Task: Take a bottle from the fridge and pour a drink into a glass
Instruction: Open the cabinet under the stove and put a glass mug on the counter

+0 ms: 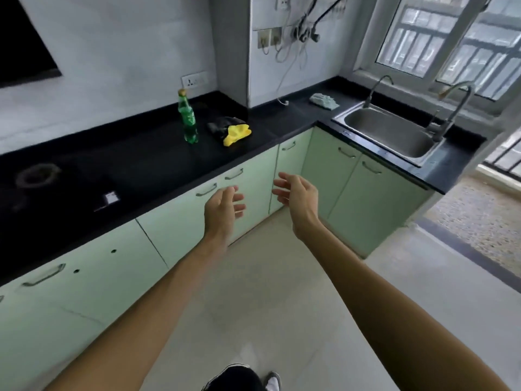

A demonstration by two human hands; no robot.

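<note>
Both bare arms reach out ahead of the person over the pale tiled floor (270, 292), with the hands held in the air in front of the mint-green cabinet doors (180, 221). The left hand (222, 206) has a loose, half-open grip: its fingers curl slightly and spread apart, and nothing lies in its palm. The right hand (296, 194) is much the same, its grip wide and relaxed, fingers pointing toward the left hand, holding nothing and touching nothing. The two hands sit near each other with a clear gap between them, palms roughly facing inward. Neither one reaches the black stone bench (135, 165) that runs along the wall. On that bench stands the green plastic bottle with a yellowish cap (187, 121), upright, well beyond the hands and nearer the wall. Just to its right lies a crumpled yellow cloth (236, 134) resting against a dark bundle (222, 124); what that bundle is I cannot tell. Further right, past the corner, a stainless steel sink (389, 134) is set into the bench, with two curved metal taps (451, 111) behind it and a pale green rag (324, 100) lying near its far left corner. At the left end sits a round gas burner (36, 174).
</note>
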